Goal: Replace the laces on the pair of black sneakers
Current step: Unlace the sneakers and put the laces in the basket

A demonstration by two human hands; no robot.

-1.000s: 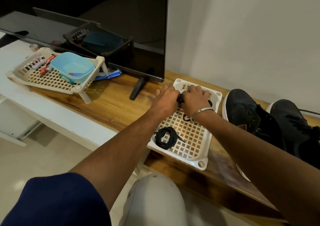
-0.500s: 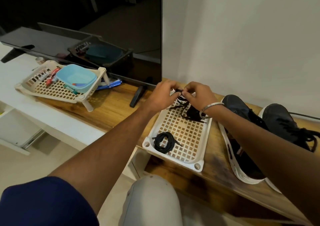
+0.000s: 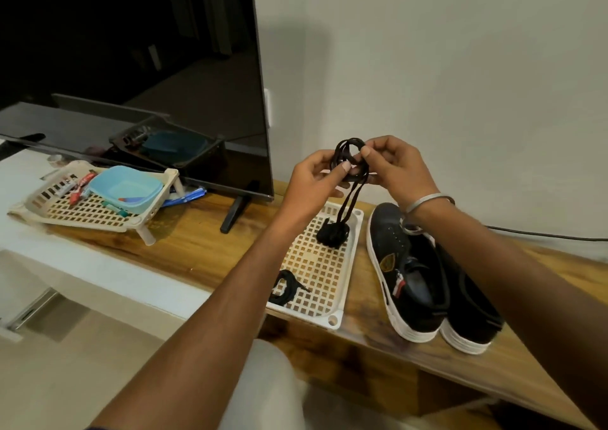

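Both hands are raised above the white lattice tray (image 3: 332,293) and hold a black lace (image 3: 347,156) between them. My left hand (image 3: 317,179) pinches its loops, and my right hand (image 3: 391,163) pinches them from the other side. The lace hangs down to a bunched knot (image 3: 332,233) just over the tray. A second coiled black lace (image 3: 284,286) lies at the tray's near left, partly hidden by my left forearm. Two black sneakers with white soles (image 3: 414,275) stand side by side right of the tray; the right one is partly covered by my right arm.
A television (image 3: 131,67) stands at the back left on its foot (image 3: 235,212). A beige basket (image 3: 59,210) with a blue bowl (image 3: 126,187) and small items sits left on the wooden shelf (image 3: 197,248). A cable (image 3: 543,235) runs along the wall.
Both hands have lifted from the tray up into the air, pulling the black lace with them. Its loops are now held high and the bunch dangles below.
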